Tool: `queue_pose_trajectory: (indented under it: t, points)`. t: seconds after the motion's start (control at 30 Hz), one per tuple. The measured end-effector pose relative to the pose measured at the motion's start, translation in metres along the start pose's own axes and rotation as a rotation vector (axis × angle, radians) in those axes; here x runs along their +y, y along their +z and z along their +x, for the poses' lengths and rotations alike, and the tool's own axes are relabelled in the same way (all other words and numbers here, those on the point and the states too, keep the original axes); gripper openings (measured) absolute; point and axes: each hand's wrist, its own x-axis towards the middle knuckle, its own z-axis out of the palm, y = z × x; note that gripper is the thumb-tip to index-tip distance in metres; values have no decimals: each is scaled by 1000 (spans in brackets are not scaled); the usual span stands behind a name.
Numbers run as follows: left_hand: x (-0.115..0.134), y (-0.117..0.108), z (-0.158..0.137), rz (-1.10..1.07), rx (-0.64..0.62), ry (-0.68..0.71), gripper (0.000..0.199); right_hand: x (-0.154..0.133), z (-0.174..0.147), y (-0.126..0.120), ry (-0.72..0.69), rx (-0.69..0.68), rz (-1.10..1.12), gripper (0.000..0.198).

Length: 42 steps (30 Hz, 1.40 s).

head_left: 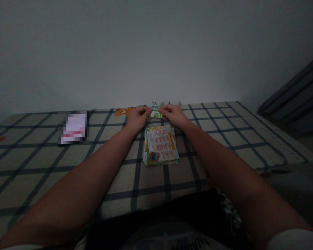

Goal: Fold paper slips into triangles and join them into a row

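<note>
Near the back edge of the table, my left hand (139, 118) and my right hand (173, 114) both pinch a small green and white piece of printed paper (156, 113). My left fingertips grip its left side; those of my right hand are on its right side. Just behind it stand several folded pieces of similar green paper (179, 104), partly hidden by my right hand. Closer to me, between my forearms, lies a loose stack of printed cards (162, 144), the top one showing rows of red and white boxes.
A checked cloth (114, 198) covers the table, which meets a plain wall (156, 52). On the left lies a blurred-out pink and white flat object (75, 126). An orange bear print (123, 111) shows beside my left hand. Dark folded fabric (297, 90) hangs at right.
</note>
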Motion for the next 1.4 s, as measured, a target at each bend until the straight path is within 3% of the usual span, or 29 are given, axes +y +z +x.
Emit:
queue_pose_trajectory:
  t: [0.17, 0.47, 0.63, 0.97, 1.13, 1.4]
  points:
    - [0, -1, 1, -60, 1, -23, 27, -2, -2, -1, -2, -32, -54, 26]
    - [1, 0, -1, -69, -27, -14, 29, 4, 0, -2, 1, 10, -70, 27]
    - [4, -1, -2, -46, 20, -43, 30, 9, 2, 1, -25, 61, 14, 10]
    - [2, -2, -2, 68, 7, 29, 26, 6, 1, -2, -109, 27, -38, 14]
    - [6, 0, -6, 46, -39, 69, 25, 10, 3, -5, -202, 96, -71, 8]
    - [4, 1, -3, 55, -90, 111, 31, -3, -3, -5, 10, -49, 160, 13]
